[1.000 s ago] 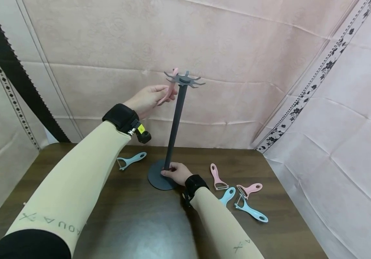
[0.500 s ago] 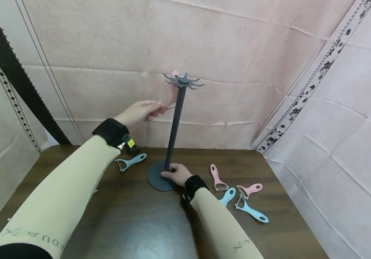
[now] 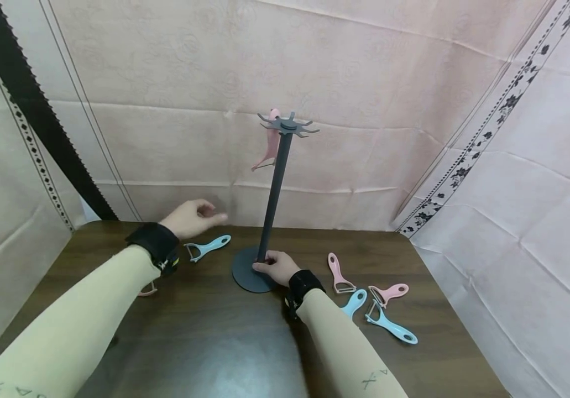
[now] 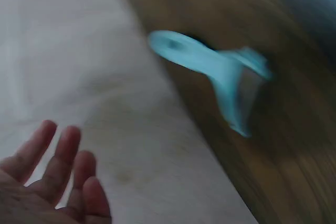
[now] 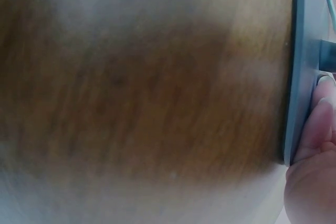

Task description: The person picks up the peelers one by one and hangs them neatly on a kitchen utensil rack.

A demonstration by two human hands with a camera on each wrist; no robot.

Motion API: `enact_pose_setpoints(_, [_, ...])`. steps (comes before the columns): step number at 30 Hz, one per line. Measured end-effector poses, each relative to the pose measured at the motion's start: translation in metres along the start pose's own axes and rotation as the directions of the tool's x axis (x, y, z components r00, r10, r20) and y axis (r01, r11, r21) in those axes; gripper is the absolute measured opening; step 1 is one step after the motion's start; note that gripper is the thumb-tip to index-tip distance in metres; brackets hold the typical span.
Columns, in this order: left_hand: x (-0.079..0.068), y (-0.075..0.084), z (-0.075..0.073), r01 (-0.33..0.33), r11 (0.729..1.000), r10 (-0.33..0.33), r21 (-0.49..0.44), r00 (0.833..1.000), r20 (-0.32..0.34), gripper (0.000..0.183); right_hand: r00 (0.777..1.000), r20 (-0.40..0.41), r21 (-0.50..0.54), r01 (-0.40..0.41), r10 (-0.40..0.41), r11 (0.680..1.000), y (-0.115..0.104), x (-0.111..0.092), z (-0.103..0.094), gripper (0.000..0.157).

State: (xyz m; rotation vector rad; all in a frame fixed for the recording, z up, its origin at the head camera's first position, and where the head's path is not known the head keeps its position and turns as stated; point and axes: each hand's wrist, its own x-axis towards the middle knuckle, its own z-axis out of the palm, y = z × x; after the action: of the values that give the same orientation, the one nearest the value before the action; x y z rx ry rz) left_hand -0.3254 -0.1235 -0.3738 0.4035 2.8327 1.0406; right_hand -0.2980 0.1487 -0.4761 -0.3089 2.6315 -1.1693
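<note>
A dark grey stand (image 3: 275, 190) with a round base and a ring of hooks on top stands on the table. From a left-hand hook hangs a pink peeler (image 3: 272, 145), blade end down. My left hand (image 3: 192, 219), holding nothing, is low in front of the back cloth with relaxed fingers. Close beside it lies a light blue peeler (image 3: 210, 246), blurred in the left wrist view. My right hand (image 3: 280, 268) grips the foot of the pole just above the base (image 3: 245, 272); the right wrist view shows its fingers (image 5: 317, 129) against the base.
Right of the stand lie two pink peelers (image 3: 335, 271) and two blue peelers (image 3: 391, 327), one partly behind the right forearm. Another pink-edged peeler (image 3: 148, 291) shows partly from under the left forearm. Pale cloth (image 3: 344, 110) hangs behind the wooden table (image 3: 205, 337).
My left hand has let go of the pink peeler, now hanging on the hook, and moved down and left towards the blue peeler. My right hand has stayed at the stand's foot.
</note>
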Motion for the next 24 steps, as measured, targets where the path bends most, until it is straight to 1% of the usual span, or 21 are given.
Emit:
enact_pose_setpoints(2, [0.0,-0.013,0.014,-0.002,0.992,0.008,0.123,0.999,-0.05,0.08,1.0,-0.002,0.004,-0.003,0.003,1.0,0.001,0.0,0.0,0.018])
enact_pose_setpoints(4, [0.0,-0.025,0.024,0.016,0.973,-0.001,0.228,0.998,-0.069,0.085,1.0,-0.003,0.01,-0.005,0.005,1.0,0.001,0.0,0.0,0.019])
enact_pose_setpoints(6, [0.0,-0.034,0.033,0.032,0.953,-0.012,0.3,0.998,-0.068,0.091,1.0,-0.003,0.016,-0.009,0.009,1.0,0.001,0.0,0.0,0.018])
enact_pose_setpoints(9, [0.003,-0.048,0.042,0.045,0.93,-0.027,0.365,0.998,-0.053,0.092,1.0,-0.003,0.016,-0.012,0.012,1.0,0.001,0.001,0.0,0.019])
enact_pose_setpoints(12, [0.008,-0.062,0.051,0.043,0.919,-0.022,0.392,0.998,-0.058,0.084,1.0,0.002,0.014,-0.014,0.014,1.0,0.001,0.001,0.001,0.019])
enact_pose_setpoints(14, [0.012,-0.068,0.056,0.042,0.92,-0.02,0.39,0.998,-0.061,0.078,1.0,0.001,0.012,-0.015,0.015,1.0,0.001,0.002,0.001,0.019])
enact_pose_setpoints(19, [0.014,-0.07,0.06,0.073,0.947,-0.052,0.314,0.996,-0.076,0.057,1.0,-0.014,0.013,-0.021,0.021,1.0,0.003,0.003,0.001,0.017])
enact_pose_setpoints(22, [0.013,-0.07,0.061,0.085,0.951,-0.07,0.297,0.996,-0.064,0.048,1.0,-0.013,0.01,-0.016,0.016,1.0,0.004,0.003,0.002,0.017])
enact_pose_setpoints(24, [0.013,-0.071,0.063,0.081,0.951,-0.067,0.298,0.996,-0.057,0.046,1.0,-0.013,0.008,-0.018,0.018,1.0,0.004,0.004,0.002,0.017])
